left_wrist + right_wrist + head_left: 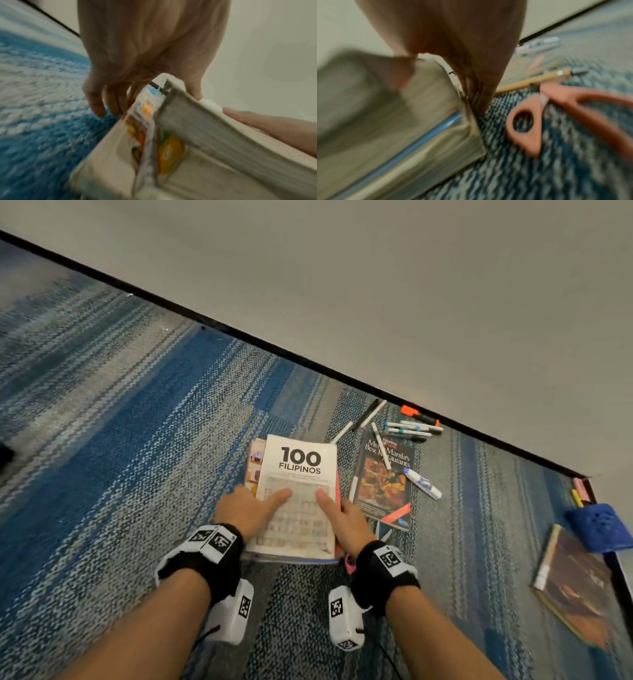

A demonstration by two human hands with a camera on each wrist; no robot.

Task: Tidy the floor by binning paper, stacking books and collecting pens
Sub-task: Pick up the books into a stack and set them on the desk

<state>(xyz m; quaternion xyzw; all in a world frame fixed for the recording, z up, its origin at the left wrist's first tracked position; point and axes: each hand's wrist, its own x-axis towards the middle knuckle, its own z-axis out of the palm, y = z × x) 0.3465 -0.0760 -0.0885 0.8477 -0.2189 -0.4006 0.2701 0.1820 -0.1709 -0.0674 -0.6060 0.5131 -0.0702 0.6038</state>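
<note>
A stack of books (297, 474), topped by a white one titled "100 Filipinos", lies on the blue-grey carpet. My left hand (251, 508) grips its left edge and my right hand (344, 520) grips its right edge. Both thumbs lie on the cover, and the fingers run down the sides. The left wrist view shows the left fingers (96, 102) beside the stack (197, 142). In the right wrist view the right fingers (479, 97) lie along the stack's side (406, 121). A dark restaurant book (383, 484) lies to the right. Several pens and markers (411, 430) lie near the wall.
Pink scissors (349, 564) lie by my right wrist, close to the stack's corner, and the scissors (556, 115) appear beside a wooden pencil (530, 79). A third book (575, 587) lies at far right under a blue pen holder (597, 527). A grey wall with a black skirting (308, 361) borders the carpet.
</note>
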